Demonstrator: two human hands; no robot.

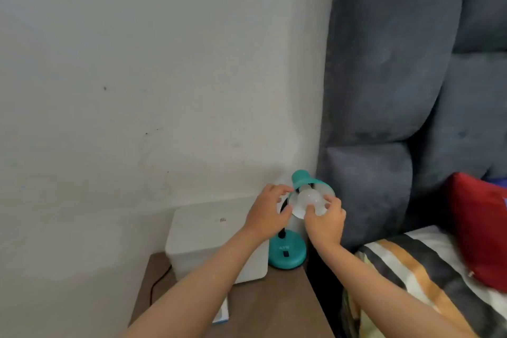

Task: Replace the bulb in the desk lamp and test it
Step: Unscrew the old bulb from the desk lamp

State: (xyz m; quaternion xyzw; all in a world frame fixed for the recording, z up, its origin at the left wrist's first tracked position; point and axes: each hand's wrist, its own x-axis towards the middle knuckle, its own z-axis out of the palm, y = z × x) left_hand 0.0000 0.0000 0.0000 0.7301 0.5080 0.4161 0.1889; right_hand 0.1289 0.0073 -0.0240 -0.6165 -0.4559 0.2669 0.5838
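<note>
A small teal desk lamp stands at the back right corner of a brown bedside table, its round base beside the bed. Its shade is tipped towards me, white inside. A white frosted bulb sits in the mouth of the shade. My right hand has its fingers closed around the front of the bulb. My left hand grips the left rim of the shade. The lamp's black neck is mostly hidden behind my hands. The bulb is not lit.
A white box-shaped device stands left of the lamp against the wall, with a black cable running down beside it. A small blue-and-white carton lies under my left forearm. A grey padded headboard, striped bedding and a red pillow lie to the right.
</note>
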